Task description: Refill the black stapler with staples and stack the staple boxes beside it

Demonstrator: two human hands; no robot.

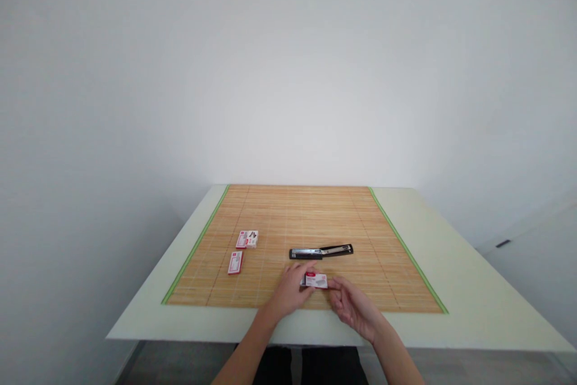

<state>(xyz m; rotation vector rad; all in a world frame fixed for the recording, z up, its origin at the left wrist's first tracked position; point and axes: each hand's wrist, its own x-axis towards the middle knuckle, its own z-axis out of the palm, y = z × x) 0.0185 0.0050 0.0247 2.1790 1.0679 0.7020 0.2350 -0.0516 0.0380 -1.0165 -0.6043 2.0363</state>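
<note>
My left hand (291, 290) is closed on a small white and red staple box (317, 280), thumb and fingers gripping its left end just above the mat. A darker part shows at that end, partly hidden by the fingers. From the right, my right hand (354, 308) reaches in with its index fingertip against the box's right end. Its other fingers are curled in, and nothing shows inside them. Just beyond the hands lies a black stapler (306, 254), folded wide apart so that its metal rail is exposed.
Two small red and white boxes (247, 239) sit together left on the bamboo mat (306, 211), one overlapping the other. A similar box (235, 263) lies nearer me. Green edging borders the mat on a white table (455, 265), with a wall behind.
</note>
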